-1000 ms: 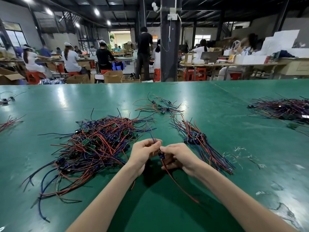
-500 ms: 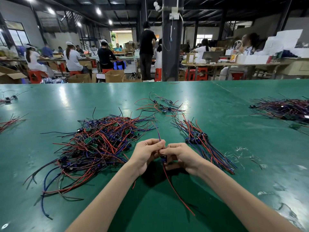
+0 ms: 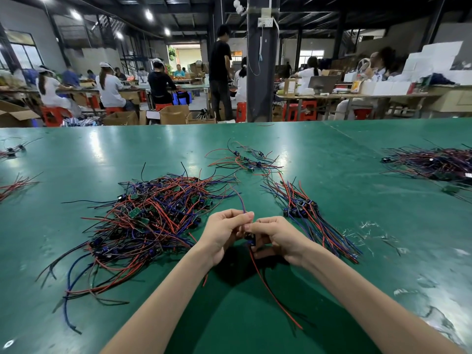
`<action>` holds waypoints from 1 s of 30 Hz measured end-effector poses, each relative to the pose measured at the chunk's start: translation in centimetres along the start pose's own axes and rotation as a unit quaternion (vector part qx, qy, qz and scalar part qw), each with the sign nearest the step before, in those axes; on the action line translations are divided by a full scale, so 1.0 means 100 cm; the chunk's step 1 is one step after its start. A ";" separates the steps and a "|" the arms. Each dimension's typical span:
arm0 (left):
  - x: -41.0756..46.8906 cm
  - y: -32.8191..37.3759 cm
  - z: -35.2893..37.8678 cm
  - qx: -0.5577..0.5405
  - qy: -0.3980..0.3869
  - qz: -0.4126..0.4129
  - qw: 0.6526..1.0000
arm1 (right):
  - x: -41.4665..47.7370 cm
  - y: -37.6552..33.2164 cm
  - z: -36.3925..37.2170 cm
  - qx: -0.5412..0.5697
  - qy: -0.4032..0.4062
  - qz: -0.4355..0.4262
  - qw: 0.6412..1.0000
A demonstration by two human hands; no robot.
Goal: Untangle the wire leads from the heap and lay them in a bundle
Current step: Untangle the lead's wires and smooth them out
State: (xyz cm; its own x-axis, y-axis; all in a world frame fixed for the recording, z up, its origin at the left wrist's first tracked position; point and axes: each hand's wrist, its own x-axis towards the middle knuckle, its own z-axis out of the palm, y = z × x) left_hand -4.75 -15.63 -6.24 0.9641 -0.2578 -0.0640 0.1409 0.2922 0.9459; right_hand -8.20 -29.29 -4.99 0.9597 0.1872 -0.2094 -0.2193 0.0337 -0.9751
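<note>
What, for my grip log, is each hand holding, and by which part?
One wire lead, held by both: the left hand pinches its blue wire, the right hand grips its small dark component.

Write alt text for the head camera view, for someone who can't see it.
The left hand and right hand pinch one wire lead above a green table. A tangled heap of red and blue leads lies left of them, a straighter bundle right.
</note>
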 end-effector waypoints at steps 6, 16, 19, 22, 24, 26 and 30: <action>0.001 0.000 -0.001 0.021 0.020 0.026 0.999 | -0.001 0.000 0.001 0.001 -0.009 0.002 1.000; 0.002 -0.005 -0.001 0.076 0.006 0.064 0.995 | -0.003 0.000 0.003 -0.007 0.015 -0.006 1.000; 0.003 -0.005 -0.002 0.128 0.028 0.114 0.985 | -0.001 0.001 0.005 -0.012 0.039 -0.015 0.999; 0.007 -0.004 -0.004 0.167 0.056 0.149 0.973 | 0.000 0.000 0.006 0.005 0.048 -0.024 0.999; 0.011 -0.002 -0.009 0.176 0.085 0.157 0.968 | 0.000 0.000 0.007 0.000 0.042 -0.022 0.999; 0.016 -0.001 -0.015 0.177 0.109 0.160 0.965 | -0.002 0.000 0.009 -0.002 0.031 -0.021 0.999; 0.022 0.002 -0.029 0.205 0.152 0.175 0.951 | -0.003 0.000 0.012 -0.010 0.019 -0.023 1.000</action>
State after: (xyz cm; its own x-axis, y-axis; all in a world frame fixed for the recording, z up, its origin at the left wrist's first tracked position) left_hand -1.98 -13.48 -7.07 0.9649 0.0861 0.2481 -0.2406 -0.0889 0.9665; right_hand -8.70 -28.21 -4.86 0.9747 0.1486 -0.1671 -0.1720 0.0211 -0.9849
